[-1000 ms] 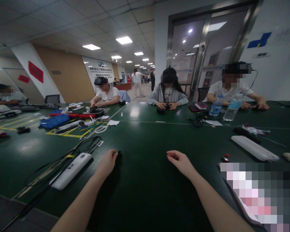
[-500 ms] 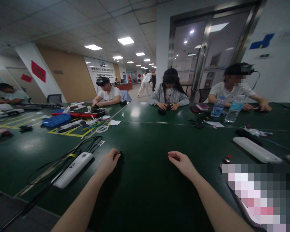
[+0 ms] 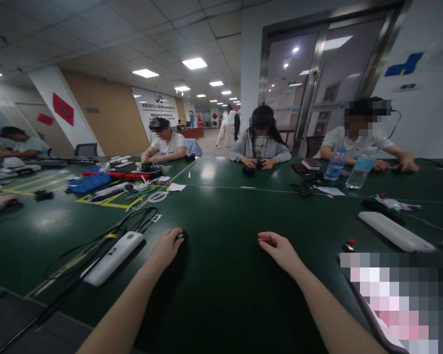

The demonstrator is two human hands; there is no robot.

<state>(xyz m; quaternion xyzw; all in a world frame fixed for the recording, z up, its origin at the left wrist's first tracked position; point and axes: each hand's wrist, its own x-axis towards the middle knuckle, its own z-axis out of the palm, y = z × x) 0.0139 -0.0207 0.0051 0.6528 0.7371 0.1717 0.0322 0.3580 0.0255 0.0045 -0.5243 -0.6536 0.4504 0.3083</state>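
Note:
My left hand (image 3: pixel 169 247) rests on the dark green table (image 3: pixel 221 275), left of the middle. Its thumb and fingers are closed on a small black object (image 3: pixel 183 234), whose kind is too small and dark to make out. Across from it, to the right, my right hand (image 3: pixel 276 247) lies with its fingers loosely curved. A gap shows between thumb and fingers, and I see nothing held there. Left of my left forearm is a white oblong case (image 3: pixel 114 259) marked 2, with black cables (image 3: pixel 96 246) running beside it.
A blue tray (image 3: pixel 89 182) and loose wires lie at the far left. Two water bottles (image 3: pixel 335 164) stand at the far right, near a white oblong device (image 3: pixel 395 231). Several people sit around the table; one sits opposite (image 3: pixel 260 145), hands on a black object.
My hands keep nearly the same place and pose. The whole view has shifted slightly to the right. A person's hand at the far left edge has moved a little.

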